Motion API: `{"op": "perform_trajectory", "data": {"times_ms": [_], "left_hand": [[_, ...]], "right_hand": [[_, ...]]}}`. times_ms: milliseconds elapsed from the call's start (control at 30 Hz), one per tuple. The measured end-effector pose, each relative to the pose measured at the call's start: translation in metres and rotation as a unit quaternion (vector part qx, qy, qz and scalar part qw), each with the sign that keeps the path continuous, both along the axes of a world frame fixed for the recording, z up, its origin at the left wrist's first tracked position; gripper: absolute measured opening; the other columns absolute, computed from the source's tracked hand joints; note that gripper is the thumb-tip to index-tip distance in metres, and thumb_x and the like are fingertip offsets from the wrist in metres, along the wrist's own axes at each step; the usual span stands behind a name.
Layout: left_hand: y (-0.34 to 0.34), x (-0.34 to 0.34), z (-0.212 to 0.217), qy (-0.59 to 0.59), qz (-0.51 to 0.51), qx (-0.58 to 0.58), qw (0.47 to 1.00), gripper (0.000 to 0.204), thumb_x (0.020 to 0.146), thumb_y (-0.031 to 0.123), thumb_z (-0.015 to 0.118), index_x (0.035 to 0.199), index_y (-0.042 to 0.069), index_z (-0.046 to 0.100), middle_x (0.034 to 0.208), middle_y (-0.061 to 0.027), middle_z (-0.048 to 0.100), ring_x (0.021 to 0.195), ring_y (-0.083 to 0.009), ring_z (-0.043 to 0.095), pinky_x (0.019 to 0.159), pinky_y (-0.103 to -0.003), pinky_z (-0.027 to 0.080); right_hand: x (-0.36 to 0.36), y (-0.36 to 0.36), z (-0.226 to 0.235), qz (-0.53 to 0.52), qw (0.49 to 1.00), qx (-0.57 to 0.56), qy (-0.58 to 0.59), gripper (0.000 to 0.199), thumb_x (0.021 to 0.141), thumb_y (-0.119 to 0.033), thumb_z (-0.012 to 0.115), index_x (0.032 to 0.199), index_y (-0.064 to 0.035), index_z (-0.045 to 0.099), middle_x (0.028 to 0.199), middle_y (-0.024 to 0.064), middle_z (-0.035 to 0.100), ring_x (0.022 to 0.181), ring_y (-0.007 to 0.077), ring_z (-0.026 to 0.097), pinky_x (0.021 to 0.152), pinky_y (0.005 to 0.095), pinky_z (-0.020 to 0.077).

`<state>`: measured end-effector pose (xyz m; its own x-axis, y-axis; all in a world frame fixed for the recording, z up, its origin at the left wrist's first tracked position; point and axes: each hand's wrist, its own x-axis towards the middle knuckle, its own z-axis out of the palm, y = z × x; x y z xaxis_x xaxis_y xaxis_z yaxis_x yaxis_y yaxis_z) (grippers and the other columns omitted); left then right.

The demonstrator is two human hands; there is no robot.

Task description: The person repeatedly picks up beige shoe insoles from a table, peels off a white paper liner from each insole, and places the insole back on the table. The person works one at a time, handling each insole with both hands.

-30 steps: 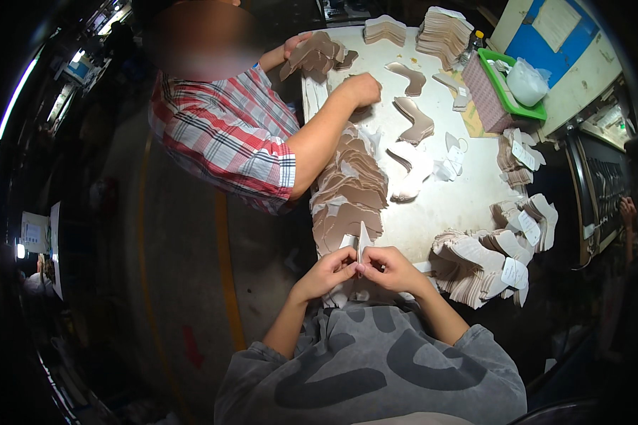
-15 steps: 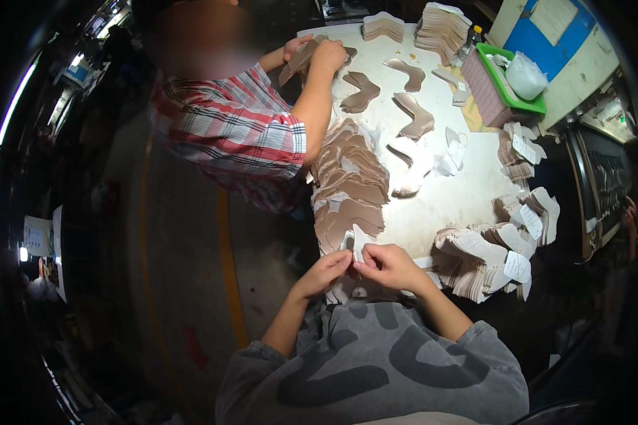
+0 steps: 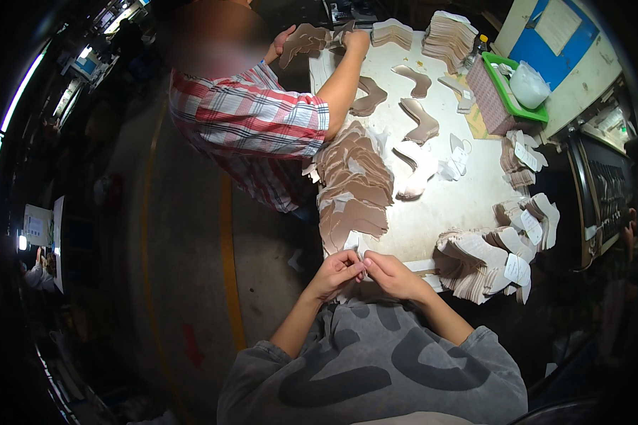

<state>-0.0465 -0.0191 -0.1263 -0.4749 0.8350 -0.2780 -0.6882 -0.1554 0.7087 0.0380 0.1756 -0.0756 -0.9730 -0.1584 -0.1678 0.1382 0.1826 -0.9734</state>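
Note:
At the near edge of the table my two hands meet with fingers pinched together. My left hand [image 3: 335, 276] and my right hand [image 3: 393, 275] both grip a thin white piece [image 3: 356, 245] that pokes up between their fingertips. Its lower part is hidden by the fingers, and whether it is paper or a cut sheet part is unclear. Just beyond my hands lies a long overlapping pile of brown cut pieces [image 3: 354, 214], with pale scraps among them.
A co-worker in a plaid shirt [image 3: 252, 117] handles brown pieces at the far left. Curved brown pieces [image 3: 420, 122] lie mid-table. Labelled stacks [image 3: 471, 258] line the right edge. A green tray [image 3: 498, 79] with a white bag [image 3: 529, 86] rests on a pink box [image 3: 483, 99].
My fingertips have drawn closer together, and less of the white piece shows. The co-worker's hands have moved apart, one reaching right to another brown piece.

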Motion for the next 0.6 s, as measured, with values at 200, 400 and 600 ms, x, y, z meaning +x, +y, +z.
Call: {"op": "perform_trajectory", "data": {"times_ms": [200,400,600], "left_hand": [[-0.002,0.004,0.011,-0.018,-0.011,0.027,0.999,0.012,0.104,0.014,0.067,0.096,0.006,0.062,0.089,-0.0016,0.064,0.081,-0.0079,0.062,0.075,-0.022,0.050],[-0.009,-0.003,0.039,0.102,-0.052,0.034,0.993,0.018,0.104,0.019,0.063,0.094,0.005,0.059,0.088,-0.0016,0.060,0.082,-0.0087,0.058,0.076,-0.023,0.046],[-0.011,-0.010,0.054,0.109,-0.084,0.088,0.987,0.018,0.103,0.020,0.065,0.096,0.003,0.061,0.095,-0.0034,0.063,0.090,-0.0111,0.059,0.082,-0.026,0.046]], "right_hand": [[0.004,-0.005,0.013,0.007,0.999,-0.038,0.010,0.029,0.113,-0.022,0.042,0.101,0.0006,0.057,0.089,0.0147,0.063,0.083,0.0259,0.061,0.082,0.0369,0.0495],[0.006,-0.001,0.036,0.026,0.998,-0.008,0.051,0.028,0.112,-0.024,0.047,0.100,-0.0003,0.057,0.084,0.0154,0.059,0.077,0.0282,0.057,0.075,0.0382,0.0479],[0.008,-0.004,0.049,0.028,0.994,-0.008,0.103,0.027,0.109,-0.024,0.055,0.094,-0.0022,0.055,0.079,0.0140,0.057,0.071,0.0282,0.055,0.069,0.0387,0.0467]]}}
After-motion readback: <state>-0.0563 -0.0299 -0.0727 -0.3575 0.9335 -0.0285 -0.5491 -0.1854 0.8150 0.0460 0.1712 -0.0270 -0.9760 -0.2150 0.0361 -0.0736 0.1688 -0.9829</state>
